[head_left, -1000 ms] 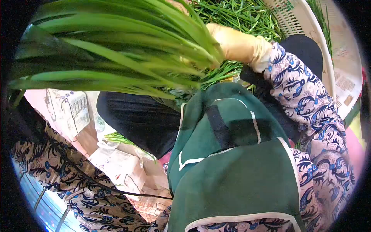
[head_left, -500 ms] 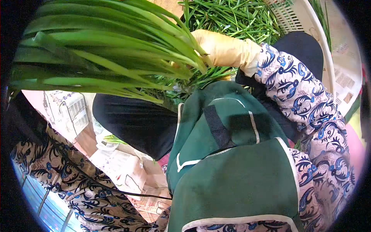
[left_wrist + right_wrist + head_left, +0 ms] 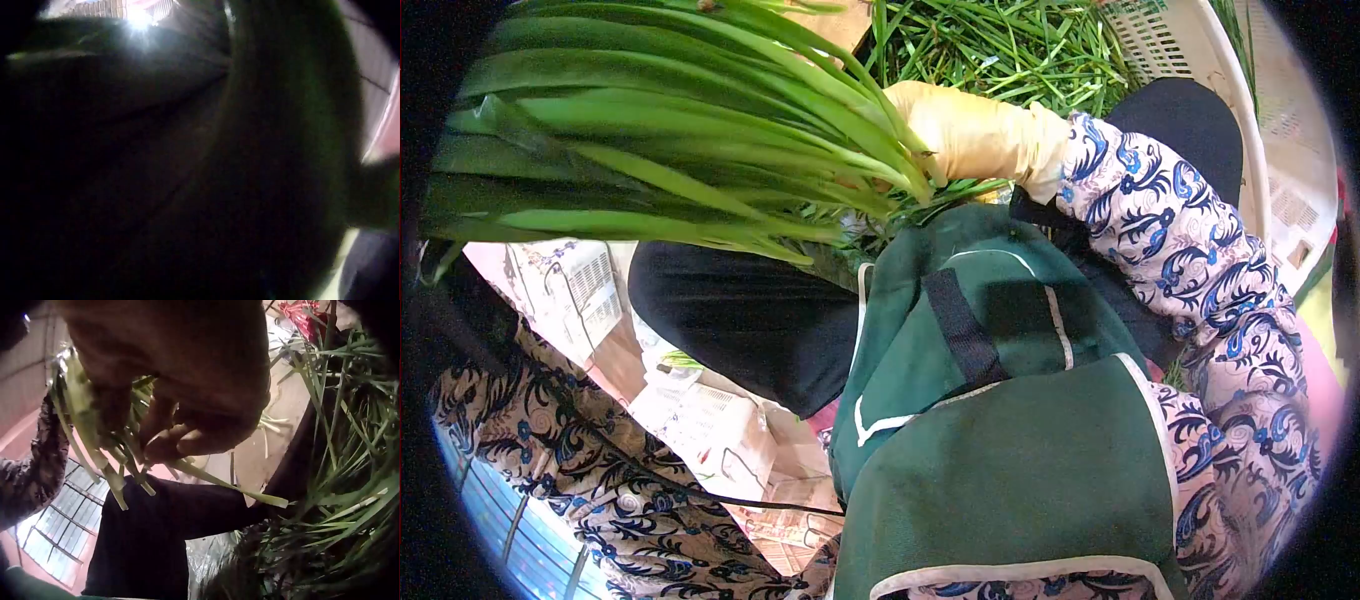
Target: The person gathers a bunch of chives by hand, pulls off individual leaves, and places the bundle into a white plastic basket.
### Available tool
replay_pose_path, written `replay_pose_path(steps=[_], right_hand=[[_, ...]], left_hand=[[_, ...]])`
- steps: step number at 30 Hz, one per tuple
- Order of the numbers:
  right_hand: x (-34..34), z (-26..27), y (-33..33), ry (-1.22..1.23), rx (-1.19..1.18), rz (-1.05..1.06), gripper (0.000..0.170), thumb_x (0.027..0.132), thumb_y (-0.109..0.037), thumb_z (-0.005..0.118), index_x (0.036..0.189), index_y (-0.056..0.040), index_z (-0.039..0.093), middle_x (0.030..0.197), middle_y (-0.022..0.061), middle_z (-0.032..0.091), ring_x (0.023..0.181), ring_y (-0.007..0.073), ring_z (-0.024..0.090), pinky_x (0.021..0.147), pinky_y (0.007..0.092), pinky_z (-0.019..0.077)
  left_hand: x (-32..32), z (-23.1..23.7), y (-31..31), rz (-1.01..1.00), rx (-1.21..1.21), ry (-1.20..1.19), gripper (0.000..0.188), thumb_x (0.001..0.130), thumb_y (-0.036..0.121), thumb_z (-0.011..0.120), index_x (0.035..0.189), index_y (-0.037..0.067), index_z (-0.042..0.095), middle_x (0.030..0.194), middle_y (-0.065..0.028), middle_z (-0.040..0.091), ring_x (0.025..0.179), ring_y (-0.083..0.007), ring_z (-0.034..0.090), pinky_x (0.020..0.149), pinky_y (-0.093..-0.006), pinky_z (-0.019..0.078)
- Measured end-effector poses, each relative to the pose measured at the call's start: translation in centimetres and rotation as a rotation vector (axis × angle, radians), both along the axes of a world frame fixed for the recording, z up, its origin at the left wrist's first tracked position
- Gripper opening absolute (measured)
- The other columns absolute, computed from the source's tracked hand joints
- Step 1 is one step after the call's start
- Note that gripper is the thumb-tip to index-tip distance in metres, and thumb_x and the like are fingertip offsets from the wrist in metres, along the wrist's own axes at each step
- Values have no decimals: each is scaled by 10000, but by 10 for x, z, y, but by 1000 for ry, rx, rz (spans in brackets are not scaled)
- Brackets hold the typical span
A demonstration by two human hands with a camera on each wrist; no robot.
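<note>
Beside a pale basket (image 3: 1250,130), the right hand (image 3: 965,125) has shifted leftward, pinching green leaves (image 3: 690,125); left hand: cannot tell.

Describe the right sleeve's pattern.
The right sleeve is pale with swirling dark navy and blue motifs, best seen in the head view.

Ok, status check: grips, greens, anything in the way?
Right grip curled, apparently pinching a stalk; left grip out of sight. Chive-like bunch fanned across head view's upper left. Left wrist view mostly dark, bunch likely blocking it.
</note>
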State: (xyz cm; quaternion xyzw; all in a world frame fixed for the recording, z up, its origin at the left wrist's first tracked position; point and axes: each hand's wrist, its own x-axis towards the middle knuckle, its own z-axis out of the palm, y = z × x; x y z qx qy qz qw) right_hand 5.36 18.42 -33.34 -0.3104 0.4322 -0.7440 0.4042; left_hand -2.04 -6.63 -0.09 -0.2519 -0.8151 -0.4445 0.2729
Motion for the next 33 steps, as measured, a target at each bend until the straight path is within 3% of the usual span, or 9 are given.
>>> replay_pose_path(steps=[12, 15, 16, 25, 28, 33], right_hand=[[-6, 31, 13, -54, 265, 31, 320, 800, -129, 747, 1089, -12, 676, 1010, 38, 702, 898, 79, 586, 799, 261, 496], [-18, 29, 22, 141, 326, 8, 342, 813, -151, 733, 1115, -6, 663, 1033, 44, 696, 911, 82, 585, 808, 268, 493], [-16, 31, 18, 147, 267, -70, 359, 827, -172, 713, 1133, 5, 647, 1055, 53, 692, 929, 82, 578, 827, 275, 486], [-19, 41, 24, 278, 320, -23, 380, 853, -211, 676, 1160, 9, 634, 1062, 58, 692, 918, 95, 589, 834, 282, 488], [-19, 43, 29, 199, 418, 9, 386, 855, -229, 676, 1162, 2, 635, 1040, 54, 698, 905, 93, 594, 823, 277, 490], [-18, 39, 33, 123, 387, -49, 351, 856, -218, 678, 1134, -6, 652, 1019, 47, 701, 892, 90, 598, 821, 279, 492]], left_hand=[[3, -32, 5, -62, 28, -139, 209, 886, 271, 622, 808, 79, 596, 791, -21, 607, 731, -159, 603, 715, -285, 486], [3, -42, 12, -73, 26, -175, 208, 887, 269, 621, 816, 75, 596, 797, -25, 607, 738, -162, 604, 719, -286, 488], [4, -45, 14, -77, 28, -189, 208, 888, 268, 621, 819, 74, 595, 798, -26, 608, 740, -163, 604, 721, -287, 489], [7, -73, 28, -110, 36, -265, 206, 892, 260, 620, 845, 62, 595, 814, -38, 610, 759, -172, 607, 734, -290, 494], [7, -80, 32, -121, 44, -286, 205, 894, 258, 619, 854, 58, 595, 819, -42, 611, 765, -175, 608, 738, -291, 496], [7, -90, 38, -136, 49, -317, 206, 896, 253, 619, 868, 51, 594, 828, -48, 612, 776, -180, 609, 745, -293, 499]])
